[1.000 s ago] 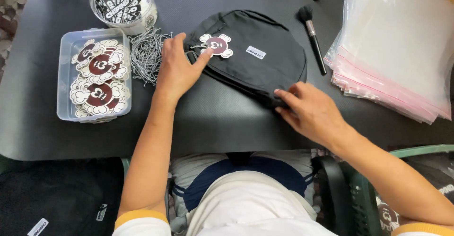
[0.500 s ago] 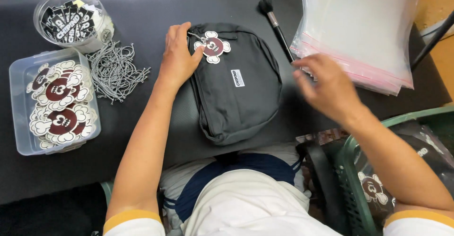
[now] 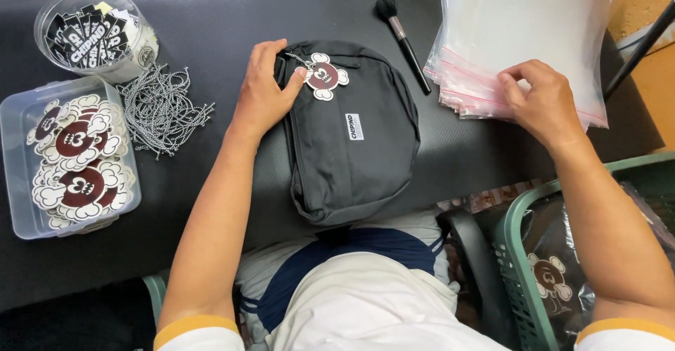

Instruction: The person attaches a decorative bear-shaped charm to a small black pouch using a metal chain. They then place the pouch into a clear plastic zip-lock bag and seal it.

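While the person is looking down over a dark table (image 3: 211,14), the left hand (image 3: 264,87) is resting on the upper left corner of a black bag (image 3: 351,140) that is lying flat just in front of the body. Its grip is loose and open, fingers curled over the bag's edge, the thumb tip touching a brown and white flower-shaped charm (image 3: 324,76) hanging on a short bead chain at the top of the bag. The right hand (image 3: 538,98) is reaching out well to the right of the bag, and its grip is narrowing, thumb and fingertips pinching at the near edge of a stack of clear plastic zip bags (image 3: 520,35). Whether a single bag is already caught between the fingers cannot be told. Between the two hands, a black-bristled brush (image 3: 402,35) is lying beside the bag. To the left of the left hand a tangle of silver bead chains (image 3: 162,108) is lying loose, and beyond it a clear plastic box (image 3: 21,203) is holding more of the flower-shaped charms. Above that box a round clear tub (image 3: 91,31) is holding black and white tags. Below the right forearm a green basket (image 3: 520,252) is holding packed bags.
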